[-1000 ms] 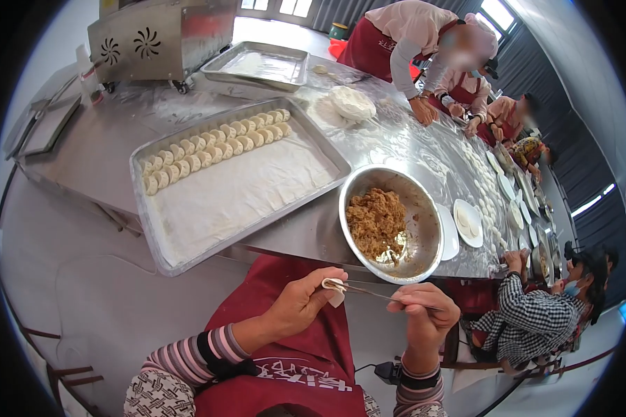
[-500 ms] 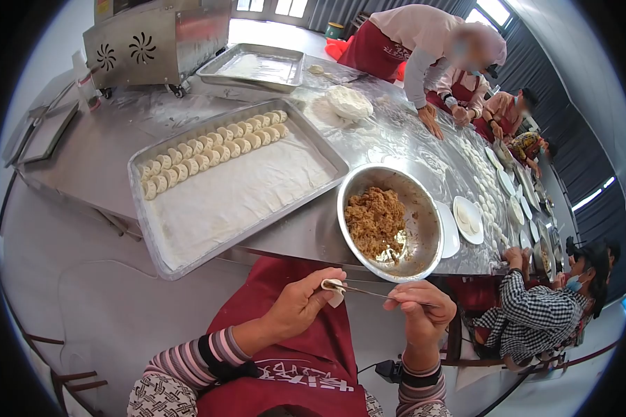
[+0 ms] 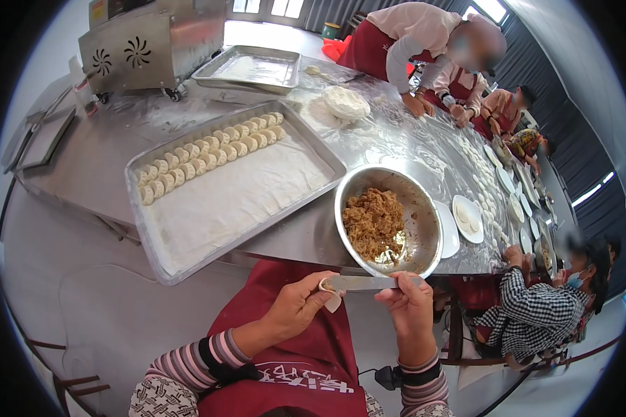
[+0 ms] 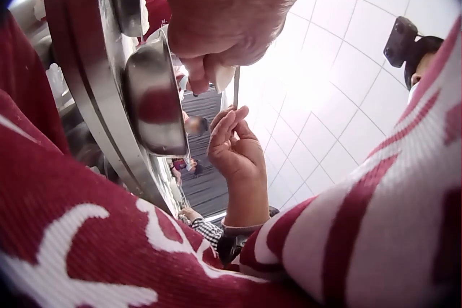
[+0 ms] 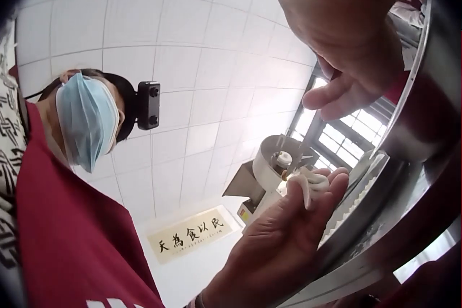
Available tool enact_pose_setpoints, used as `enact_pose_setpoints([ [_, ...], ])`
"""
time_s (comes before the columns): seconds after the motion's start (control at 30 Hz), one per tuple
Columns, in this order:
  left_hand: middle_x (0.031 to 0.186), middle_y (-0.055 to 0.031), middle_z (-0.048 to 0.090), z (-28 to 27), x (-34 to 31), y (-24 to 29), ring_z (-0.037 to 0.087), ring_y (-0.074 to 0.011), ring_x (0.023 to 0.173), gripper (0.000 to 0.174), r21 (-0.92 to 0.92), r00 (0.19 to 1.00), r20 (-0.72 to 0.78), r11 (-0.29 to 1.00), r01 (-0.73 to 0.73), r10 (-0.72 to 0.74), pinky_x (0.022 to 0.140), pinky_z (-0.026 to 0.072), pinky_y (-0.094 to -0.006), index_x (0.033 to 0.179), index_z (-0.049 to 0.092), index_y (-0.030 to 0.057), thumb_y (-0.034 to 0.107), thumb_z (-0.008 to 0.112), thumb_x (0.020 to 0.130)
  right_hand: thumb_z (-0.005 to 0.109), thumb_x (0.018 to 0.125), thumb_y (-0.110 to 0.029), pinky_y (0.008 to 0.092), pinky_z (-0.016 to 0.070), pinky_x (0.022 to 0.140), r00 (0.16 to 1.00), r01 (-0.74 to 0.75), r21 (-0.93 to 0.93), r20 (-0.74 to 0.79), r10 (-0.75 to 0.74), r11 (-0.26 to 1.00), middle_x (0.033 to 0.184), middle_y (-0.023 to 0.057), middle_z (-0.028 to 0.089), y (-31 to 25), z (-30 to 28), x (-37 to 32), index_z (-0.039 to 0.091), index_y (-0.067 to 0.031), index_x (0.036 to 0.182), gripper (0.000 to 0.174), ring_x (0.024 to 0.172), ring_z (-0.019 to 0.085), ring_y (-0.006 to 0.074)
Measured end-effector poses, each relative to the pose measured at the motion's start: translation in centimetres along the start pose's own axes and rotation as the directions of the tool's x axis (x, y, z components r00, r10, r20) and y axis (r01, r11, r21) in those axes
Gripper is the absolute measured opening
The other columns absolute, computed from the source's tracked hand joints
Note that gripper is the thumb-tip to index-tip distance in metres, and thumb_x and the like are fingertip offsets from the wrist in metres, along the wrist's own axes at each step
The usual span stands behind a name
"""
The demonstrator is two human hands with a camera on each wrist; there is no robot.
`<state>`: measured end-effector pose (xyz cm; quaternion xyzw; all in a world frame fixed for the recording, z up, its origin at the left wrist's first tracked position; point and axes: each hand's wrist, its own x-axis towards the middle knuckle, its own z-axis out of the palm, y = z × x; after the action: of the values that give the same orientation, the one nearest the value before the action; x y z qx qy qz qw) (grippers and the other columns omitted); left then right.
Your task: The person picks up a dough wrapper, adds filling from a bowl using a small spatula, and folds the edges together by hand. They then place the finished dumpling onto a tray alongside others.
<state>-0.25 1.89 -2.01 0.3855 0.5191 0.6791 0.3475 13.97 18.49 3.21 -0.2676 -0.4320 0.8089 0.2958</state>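
In the head view my left hand (image 3: 293, 304) holds a folded white dumpling wrapper (image 3: 332, 301) between thumb and fingers, above the apron. A thin flat metal filling spatula (image 3: 366, 283) reaches across from the right, its tip at the wrapper's opening. My right hand (image 3: 410, 306) pinches the spatula's other end. From the right wrist the wrapper (image 5: 307, 184) shows curved, resting along the fingers of the left hand (image 5: 271, 246). Just beyond the hands, a steel bowl (image 3: 430, 201) contains brown minced filling (image 3: 373, 224) heaped on its left side.
Left of the bowl, a paper-lined tray (image 3: 236, 198) carries two rows of crimped dumplings (image 3: 212, 151). Farther back are a lump of dough (image 3: 346, 102), a second tray (image 3: 250, 68) and a steel machine (image 3: 146, 55). Plates (image 3: 468, 219) stand right of the bowl; people work along the table.
The spatula has turned from edge-on to showing its flat face, and the right hand's fingers have rotated with it. The left hand keeps the wrapper in nearly the same place.
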Motion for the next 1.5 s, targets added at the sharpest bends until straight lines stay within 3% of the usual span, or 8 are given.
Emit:
enact_pose_setpoints([
  [0.23, 0.116, -0.0134, 0.061, -0.3, 0.3, -0.4, 0.06, -0.0193, 0.109, 0.03, -0.059, 0.999, 0.021, 0.997, 0.046, -0.044, 0.092, 0.0477, -0.0293, 0.127, 0.046, -0.002, 0.004, 0.045, 0.097, 0.056, 0.093, -0.011, 0.0369, 0.0586, 0.067, 0.999, -0.01, 0.137, -0.038, 0.016, 0.991, 0.079, 0.0132, 0.068, -0.5, -0.9, 1.2, 0.063, 0.0027, 0.097, 0.016, 0.066, 0.069, 0.0241],
  [0.33, 0.123, -0.0144, 0.056, -0.2, 0.5, -0.5, 0.058, -0.0229, 0.113, 0.031, -0.152, 0.998, 0.027, 0.986, 0.064, -0.061, 0.095, 0.0475, -0.0315, 0.126, 0.045, -0.002, -0.003, 0.042, 0.096, 0.057, 0.092, -0.007, 0.0329, 0.0563, 0.07, 0.92, 0.368, -0.038, -0.127, -0.37, 0.929, 0.081, 0.0121, 0.068, -1.6, -1.0, 2.5, 0.063, 0.0026, 0.098, 0.013, 0.069, 0.069, 0.0221],
  [0.4, 0.126, -0.0149, 0.053, -0.1, 0.6, -0.2, 0.057, -0.0245, 0.115, 0.032, -0.203, 0.996, 0.038, 0.975, 0.088, -0.082, 0.096, 0.0474, -0.0326, 0.126, 0.045, -0.0019, -0.005, 0.04, 0.095, 0.058, 0.091, -0.003, 0.0288, 0.0526, 0.072, 0.755, 0.587, -0.596, 0.157, -0.637, 0.548, 0.083, 0.0099, 0.067, -1.6, -1.6, 3.8, 0.064, 0.0039, 0.097, 0.011, 0.073, 0.067, 0.0196],
  [0.53, 0.126, -0.0151, 0.053, 0.1, 0.6, 0.7, 0.055, -0.0243, 0.118, 0.032, -0.279, 0.989, 0.044, 0.949, 0.151, -0.144, 0.097, 0.047, -0.0325, 0.126, 0.045, -0.0015, -0.006, 0.041, 0.094, 0.065, 0.082, -0.001, 0.0292, 0.049, 0.073, 0.757, 0.562, -0.819, 0.452, -0.471, 0.116, 0.083, 0.0128, 0.067, -0.8, -1.6, 5.8, 0.068, 0.001, 0.09, 0.009, 0.078, 0.065, 0.0234],
  [0.77, 0.128, -0.0146, 0.052, 0.5, 0.0, 1.0, 0.053, -0.0236, 0.12, 0.034, -0.269, 0.99, 0.074, 0.953, 0.137, -0.121, 0.099, 0.0451, -0.0318, 0.127, 0.045, -0.0013, -0.006, 0.042, 0.094, 0.071, 0.075, -0.011, 0.0394, 0.0478, 0.075, 0.723, 0.595, -0.782, 0.622, -0.3, -0.186, 0.087, 0.0125, 0.067, -0.7, -0.8, 5.7, 0.068, -0.0019, 0.091, 0.019, 0.083, 0.062, 0.0287],
  [0.83, 0.122, -0.0124, 0.055, 0.7, -0.3, 1.2, 0.054, -0.019, 0.115, 0.032, -0.269, 0.993, 0.05, 0.956, 0.116, -0.107, 0.097, 0.0446, -0.0295, 0.126, 0.046, 0.0, -0.003, 0.043, 0.095, 0.074, 0.074, -0.017, 0.0392, 0.0477, 0.073, 0.568, 0.575, -0.693, 0.72, -0.398, -0.434, 0.093, 0.0118, 0.064, -1.2, 1.1, 3.7, 0.067, -0.0022, 0.097, 0.028, 0.081, 0.061, 0.0292],
  [1.1, 0.125, -0.0122, 0.054, 0.8, -0.6, 1.2, 0.052, -0.0174, 0.117, 0.034, -0.164, 0.999, 0.046, 0.986, 0.026, -0.019, 0.101, 0.0416, -0.0305, 0.125, 0.047, 0.0011, -0.007, 0.043, 0.092, 0.082, 0.065, -0.012, 0.0311, 0.0482, 0.06, 0.626, 0.721, -0.683, 0.568, -0.534, 0.119, 0.089, 0.0104, 0.061, 3.5, 4.2, -2.7, 0.067, -0.0029, 0.104, 0.042, 0.071, 0.06, 0.0233],
  [1.5, 0.127, -0.0126, 0.054, 1.3, -1.0, 0.5, 0.052, -0.0186, 0.117, 0.038, -0.154, 1.0, 0.006, 0.988, -0.004, 0.005, 0.101, 0.0407, -0.0296, 0.131, 0.043, 0.0002, -0.006, 0.043, 0.093, 0.078, 0.068, -0.005, 0.0345, 0.0463, 0.06, 0.386, 0.809, -0.576, 0.671, -0.633, -0.118, 0.084, 0.0085, 0.062, 6.0, 3.6, -1.4, 0.067, 0.0012, 0.091, 0.026, 0.069, 0.058, 0.0244],
])
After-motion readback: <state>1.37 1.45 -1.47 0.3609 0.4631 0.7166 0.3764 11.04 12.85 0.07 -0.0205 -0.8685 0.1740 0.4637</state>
